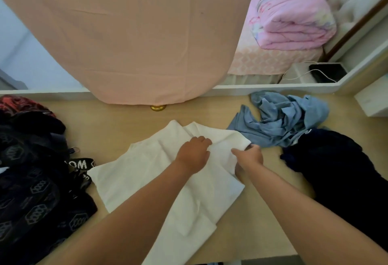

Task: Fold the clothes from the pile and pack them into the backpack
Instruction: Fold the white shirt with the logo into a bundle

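Backpack: far left on the table, black with a hexagon print, likely the bag to fill.
White garment: centre of the table, partly folded. Its long axis runs slightly diagonally from the far side toward the person.
Left hand: on a fold near the far end, fingers curled, tips hidden; gripping or only pressing, I cannot tell.
Right hand: pinches the garment's far right corner.
Handling: probably light, soft and limp — best held at corners and edges.
Pile: crumpled blue garment and dark navy garment, at the right.
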`<state>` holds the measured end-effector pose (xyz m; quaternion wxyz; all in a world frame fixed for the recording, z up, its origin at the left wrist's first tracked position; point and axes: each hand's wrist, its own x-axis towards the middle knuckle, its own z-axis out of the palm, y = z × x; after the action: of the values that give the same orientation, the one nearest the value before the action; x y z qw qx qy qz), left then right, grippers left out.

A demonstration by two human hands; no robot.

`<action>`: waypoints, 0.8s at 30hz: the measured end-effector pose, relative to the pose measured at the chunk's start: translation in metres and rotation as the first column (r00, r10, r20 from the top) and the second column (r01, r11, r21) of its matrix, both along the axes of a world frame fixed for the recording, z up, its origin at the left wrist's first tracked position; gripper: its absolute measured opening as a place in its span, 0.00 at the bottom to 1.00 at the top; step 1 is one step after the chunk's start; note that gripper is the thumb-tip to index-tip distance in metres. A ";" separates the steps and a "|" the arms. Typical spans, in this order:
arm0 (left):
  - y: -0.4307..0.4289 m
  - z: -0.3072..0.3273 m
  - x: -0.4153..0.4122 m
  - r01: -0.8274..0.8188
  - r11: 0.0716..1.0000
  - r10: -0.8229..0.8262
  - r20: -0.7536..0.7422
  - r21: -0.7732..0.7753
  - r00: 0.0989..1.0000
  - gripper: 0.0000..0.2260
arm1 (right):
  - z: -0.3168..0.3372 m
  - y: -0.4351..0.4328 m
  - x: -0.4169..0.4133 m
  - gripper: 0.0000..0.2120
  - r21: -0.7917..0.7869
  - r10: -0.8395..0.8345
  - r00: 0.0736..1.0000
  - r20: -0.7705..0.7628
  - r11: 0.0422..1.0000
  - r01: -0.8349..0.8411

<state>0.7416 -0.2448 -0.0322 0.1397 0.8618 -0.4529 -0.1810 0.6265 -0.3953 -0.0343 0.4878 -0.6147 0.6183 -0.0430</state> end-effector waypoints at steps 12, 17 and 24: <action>-0.054 -0.023 0.030 0.014 0.990 -0.037 0.160 0.143 0.986 0.12 | -0.019 -0.011 -0.002 0.06 -0.022 0.149 0.984 0.097 0.989 -0.147; -0.019 0.009 0.062 -0.145 0.946 0.198 0.163 -0.290 0.967 0.10 | -0.007 -0.004 -0.013 0.15 -0.314 0.478 0.858 0.186 0.857 -0.409; 0.104 0.016 0.078 0.047 0.999 -0.054 0.361 0.027 0.931 0.16 | -0.005 0.027 -0.029 0.13 -0.210 0.948 0.312 0.066 0.319 -0.924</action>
<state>0.8194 -0.1406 -0.0158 0.0416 0.8696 -0.4912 -0.0268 0.5973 -0.3678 -0.0392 0.4328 -0.8832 0.0966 0.1526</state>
